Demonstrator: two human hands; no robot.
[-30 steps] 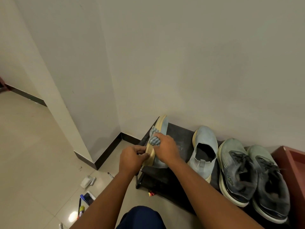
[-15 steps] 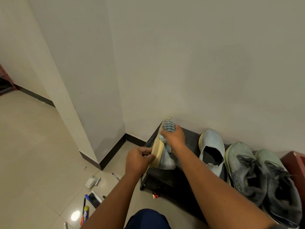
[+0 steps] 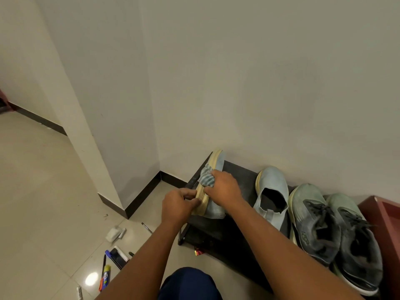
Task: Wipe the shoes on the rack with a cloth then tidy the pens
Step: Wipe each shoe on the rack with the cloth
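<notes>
The left hand (image 3: 177, 207) pinches the tipped blue shoe (image 3: 213, 191) steady; right hand (image 3: 223, 188) fingers bunch the cloth (image 3: 206, 177). Rub firmly along the sole.

You can't read any text here; the dark sneaker (image 3: 320, 232) shows a greenish side logo too blurred to make out; the marker (image 3: 106, 276) on the floor has an unreadable printed label.
</notes>
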